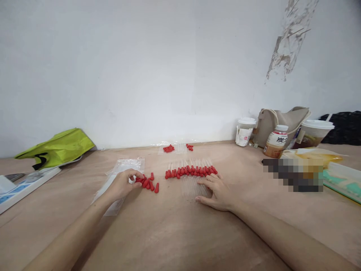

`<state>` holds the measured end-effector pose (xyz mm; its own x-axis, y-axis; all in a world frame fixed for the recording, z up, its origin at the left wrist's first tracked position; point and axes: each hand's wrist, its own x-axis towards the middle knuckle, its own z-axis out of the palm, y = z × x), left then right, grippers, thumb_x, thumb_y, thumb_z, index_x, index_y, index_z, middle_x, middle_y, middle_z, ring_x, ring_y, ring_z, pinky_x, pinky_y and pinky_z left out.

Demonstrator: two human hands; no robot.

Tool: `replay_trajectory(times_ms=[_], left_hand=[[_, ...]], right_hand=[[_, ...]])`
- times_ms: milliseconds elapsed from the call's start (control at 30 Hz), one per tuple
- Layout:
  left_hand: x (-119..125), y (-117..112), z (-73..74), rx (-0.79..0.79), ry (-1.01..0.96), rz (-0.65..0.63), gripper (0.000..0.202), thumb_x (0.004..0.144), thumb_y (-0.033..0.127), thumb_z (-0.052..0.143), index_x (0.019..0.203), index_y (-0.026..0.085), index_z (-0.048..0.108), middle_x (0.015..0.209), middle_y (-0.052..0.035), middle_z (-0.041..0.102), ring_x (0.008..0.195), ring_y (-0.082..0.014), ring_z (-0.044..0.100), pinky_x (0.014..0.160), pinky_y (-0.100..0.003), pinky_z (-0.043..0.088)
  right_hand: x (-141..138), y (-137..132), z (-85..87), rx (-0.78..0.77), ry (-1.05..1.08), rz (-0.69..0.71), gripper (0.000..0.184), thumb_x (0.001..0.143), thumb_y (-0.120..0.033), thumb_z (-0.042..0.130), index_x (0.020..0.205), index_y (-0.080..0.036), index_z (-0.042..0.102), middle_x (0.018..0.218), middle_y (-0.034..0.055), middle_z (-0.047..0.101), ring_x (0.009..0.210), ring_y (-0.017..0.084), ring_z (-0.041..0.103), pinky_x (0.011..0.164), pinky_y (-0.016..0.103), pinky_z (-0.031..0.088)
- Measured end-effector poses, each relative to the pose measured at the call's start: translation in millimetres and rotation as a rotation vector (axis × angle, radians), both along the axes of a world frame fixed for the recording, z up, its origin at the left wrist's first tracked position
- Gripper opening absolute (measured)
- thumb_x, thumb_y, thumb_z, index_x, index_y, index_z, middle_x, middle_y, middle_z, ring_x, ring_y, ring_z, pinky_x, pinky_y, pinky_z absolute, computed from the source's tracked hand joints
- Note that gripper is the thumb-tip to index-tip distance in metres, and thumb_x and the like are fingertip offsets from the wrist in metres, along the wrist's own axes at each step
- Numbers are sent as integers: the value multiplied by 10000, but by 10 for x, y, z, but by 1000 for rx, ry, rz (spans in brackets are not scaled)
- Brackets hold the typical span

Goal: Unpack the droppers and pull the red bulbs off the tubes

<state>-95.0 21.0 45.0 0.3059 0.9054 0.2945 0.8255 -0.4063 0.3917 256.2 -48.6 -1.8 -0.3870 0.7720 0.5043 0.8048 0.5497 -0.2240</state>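
At the left of the red rubber bulbs point(148, 185), my left hand point(126, 184) curls its thumb and forefinger around one bulb; others lie loose beside it. My right hand point(216, 192) rests over a bundle of thin clear tubes point(190, 187), apparently glass, with thumb and forefinger apart. Its fingertips touch or hover just above the tubes; I cannot tell which. Behind them lies a row of droppers point(191, 170), clear tubes with red bulbs on their near ends. The right hand's far fingers reach the right end of this row.
Clear plastic bags point(114, 188) lie under and beside my left forearm. More red bulbs point(169, 148) and tubes sit near the wall. A power strip point(31, 188) and yellow-green bag point(58, 148) are left; a paper cup point(245, 131), bottle point(276, 141) and handbag point(282, 118) stand right.
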Motion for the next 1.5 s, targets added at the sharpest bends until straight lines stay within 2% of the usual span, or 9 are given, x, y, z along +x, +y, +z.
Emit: replay_trajectory(times_ms=[233, 467, 600, 733, 933, 1067, 1167, 1333, 1500], left_hand=[[404, -116, 84, 114, 48, 29, 219, 716, 394, 511, 716, 243, 670, 816, -12, 636, 786, -188, 559, 706, -284, 402], [945, 83, -37, 54, 150, 145, 379, 676, 574, 503, 679, 224, 649, 790, -52, 639, 876, -260, 553, 834, -407, 322], [1004, 220, -113, -4, 112, 145, 412, 642, 615, 515, 628, 222, 638, 725, -42, 655, 772, -257, 583, 795, -412, 336], [987, 250, -119, -12, 74, 150, 383, 666, 574, 517, 588, 217, 632, 643, -30, 657, 682, -232, 593, 766, -389, 351], [868, 21, -57, 88, 5, 209, 362, 740, 515, 465, 644, 204, 624, 650, -31, 640, 713, -219, 575, 770, -381, 350], [812, -285, -58, 270, -43, -27, 286, 759, 456, 507, 716, 197, 621, 751, -26, 614, 729, -174, 540, 755, -323, 361], [828, -459, -147, 346, -17, -231, 213, 789, 388, 515, 762, 204, 619, 768, -19, 600, 747, -161, 524, 765, -317, 348], [858, -505, -393, 419, 3, -344, 145, 798, 328, 532, 781, 206, 609, 737, -15, 595, 721, -154, 514, 724, -322, 323], [868, -460, -437, 450, -3, -343, 123, 787, 319, 550, 793, 216, 617, 736, -13, 596, 712, -155, 521, 719, -327, 321]], right_hand=[[-15, 20, 0, 49, 69, -16, 311, 819, -454, 452, 952, -218, 604, 749, 23, 567, 745, 156, 490, 737, 317, 325], [37, 57, -64, 80, 174, -109, 392, 910, -335, 275, 750, -197, 604, 665, 22, 562, 706, 146, 494, 721, 306, 304], [63, 64, -94, 126, 253, -99, 316, 905, -337, 298, 943, -201, 581, 832, 43, 615, 782, 156, 526, 733, 308, 309], [64, 65, -100, 147, 248, -101, 290, 904, -310, 309, 963, -206, 574, 849, 40, 620, 784, 155, 537, 732, 310, 321], [47, 65, -110, 200, 245, -111, 245, 865, -314, 389, 983, -198, 569, 825, 56, 581, 783, 169, 532, 749, 328, 359], [34, 41, -103, 292, 266, -147, 460, 774, -427, 517, 1152, -167, 476, 1042, 126, 507, 990, 241, 470, 827, 389, 366], [34, 15, -79, 311, 185, -57, 630, 735, -485, 553, 1254, -171, 381, 1163, 142, 455, 1079, 255, 423, 892, 417, 330], [-22, -28, -38, 334, 22, 117, 437, 791, -424, 523, 1182, -235, 476, 1040, 74, 590, 1030, 216, 480, 936, 434, 270], [-121, -56, -32, 335, -43, 182, 235, 829, -319, 503, 1042, -247, 572, 787, 8, 642, 890, 169, 525, 928, 423, 260]])
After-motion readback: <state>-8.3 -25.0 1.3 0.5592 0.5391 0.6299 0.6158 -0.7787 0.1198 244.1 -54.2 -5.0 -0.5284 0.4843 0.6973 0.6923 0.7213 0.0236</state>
